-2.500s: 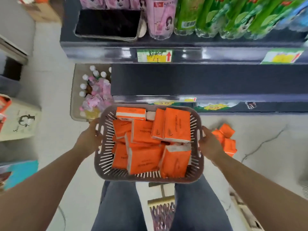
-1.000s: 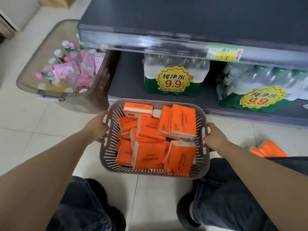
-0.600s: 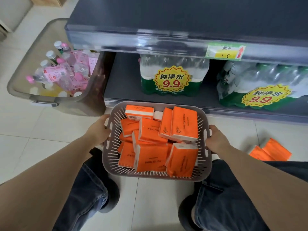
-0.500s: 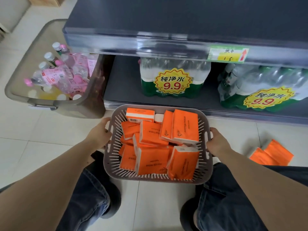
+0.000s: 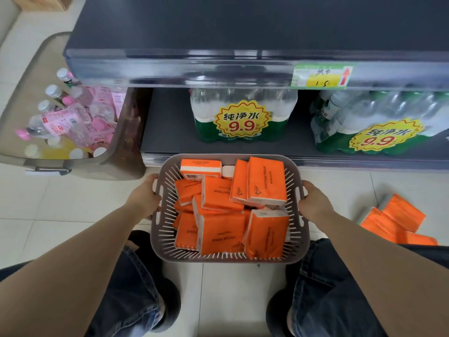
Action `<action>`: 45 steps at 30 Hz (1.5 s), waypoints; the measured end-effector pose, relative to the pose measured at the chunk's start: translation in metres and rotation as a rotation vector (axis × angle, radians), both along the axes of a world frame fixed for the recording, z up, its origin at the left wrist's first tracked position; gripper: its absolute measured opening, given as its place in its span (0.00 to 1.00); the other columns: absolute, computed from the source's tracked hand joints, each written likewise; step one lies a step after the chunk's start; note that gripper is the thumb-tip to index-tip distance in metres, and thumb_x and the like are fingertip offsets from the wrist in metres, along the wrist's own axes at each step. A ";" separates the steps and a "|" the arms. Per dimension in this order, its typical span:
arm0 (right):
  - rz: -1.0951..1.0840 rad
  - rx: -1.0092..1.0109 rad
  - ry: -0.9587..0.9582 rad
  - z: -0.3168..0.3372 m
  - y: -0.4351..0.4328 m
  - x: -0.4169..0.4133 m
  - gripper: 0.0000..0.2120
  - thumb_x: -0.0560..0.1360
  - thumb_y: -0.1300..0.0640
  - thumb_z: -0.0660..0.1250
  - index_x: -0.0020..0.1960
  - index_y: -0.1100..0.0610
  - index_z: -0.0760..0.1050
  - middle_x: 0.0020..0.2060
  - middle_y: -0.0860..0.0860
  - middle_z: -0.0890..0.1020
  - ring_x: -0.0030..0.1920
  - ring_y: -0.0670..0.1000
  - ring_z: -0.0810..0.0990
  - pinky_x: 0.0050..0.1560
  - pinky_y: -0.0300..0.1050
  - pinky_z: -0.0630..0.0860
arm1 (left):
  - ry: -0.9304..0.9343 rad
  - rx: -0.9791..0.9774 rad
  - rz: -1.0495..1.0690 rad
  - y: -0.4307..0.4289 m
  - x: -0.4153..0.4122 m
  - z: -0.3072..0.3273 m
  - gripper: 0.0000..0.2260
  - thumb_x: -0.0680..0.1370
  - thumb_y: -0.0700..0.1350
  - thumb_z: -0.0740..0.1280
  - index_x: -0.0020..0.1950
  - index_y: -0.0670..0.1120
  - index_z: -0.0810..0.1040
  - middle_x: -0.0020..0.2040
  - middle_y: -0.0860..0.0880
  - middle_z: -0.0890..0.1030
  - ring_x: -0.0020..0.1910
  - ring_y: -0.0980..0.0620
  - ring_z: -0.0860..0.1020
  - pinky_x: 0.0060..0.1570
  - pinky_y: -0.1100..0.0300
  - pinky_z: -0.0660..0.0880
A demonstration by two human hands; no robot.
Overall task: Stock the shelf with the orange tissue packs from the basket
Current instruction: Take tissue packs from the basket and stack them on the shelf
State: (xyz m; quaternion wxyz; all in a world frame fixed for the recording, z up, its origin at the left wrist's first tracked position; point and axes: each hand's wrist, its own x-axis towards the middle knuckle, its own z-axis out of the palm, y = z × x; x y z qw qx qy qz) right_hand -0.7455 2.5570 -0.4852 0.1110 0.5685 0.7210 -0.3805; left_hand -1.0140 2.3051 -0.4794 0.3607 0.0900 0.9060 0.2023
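A grey slotted plastic basket (image 5: 160, 229) sits low in front of me, just before the bottom shelf edge. It is heaped with several orange tissue packs (image 5: 266, 182). My left hand (image 5: 143, 198) grips the basket's left handle, and my right hand (image 5: 314, 201) grips its right handle. Above the basket runs a dark shelf board (image 5: 243, 27) with nothing on the part in view, and a price tag with a red arrow (image 5: 320, 76) on its front rail.
Two shrink-wrapped water bottle packs (image 5: 243, 115) (image 5: 374, 122) stand on the bottom shelf. A translucent bin of pink-labelled bottles (image 5: 70, 117) stands on the floor at left. More orange packs (image 5: 398, 220) lie on the tiles at right. My knees flank the basket.
I have crouched down from standing; the view dropped from the upper shelves to the bottom ones. The basket came down with both hands still on its handles.
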 end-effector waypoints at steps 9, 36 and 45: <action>-0.039 -0.104 -0.010 0.012 0.009 0.000 0.27 0.76 0.63 0.62 0.73 0.52 0.61 0.56 0.58 0.78 0.48 0.57 0.80 0.45 0.51 0.81 | -0.003 -0.043 0.072 0.007 0.008 0.011 0.19 0.80 0.39 0.61 0.71 0.47 0.66 0.55 0.41 0.79 0.49 0.39 0.81 0.49 0.44 0.80; -0.299 -0.308 0.189 0.002 -0.002 -0.049 0.19 0.75 0.49 0.68 0.62 0.57 0.72 0.59 0.55 0.79 0.58 0.57 0.78 0.51 0.49 0.75 | -0.344 -0.021 -0.039 0.127 0.088 -0.017 0.16 0.74 0.53 0.71 0.55 0.44 0.79 0.52 0.45 0.80 0.51 0.46 0.77 0.51 0.54 0.72; -0.396 -0.365 0.268 0.017 -0.007 -0.039 0.16 0.72 0.55 0.72 0.57 0.59 0.75 0.56 0.56 0.81 0.55 0.57 0.80 0.59 0.57 0.76 | -0.376 0.068 -0.045 0.116 0.089 0.001 0.09 0.76 0.46 0.69 0.53 0.42 0.81 0.52 0.43 0.82 0.51 0.45 0.79 0.51 0.55 0.73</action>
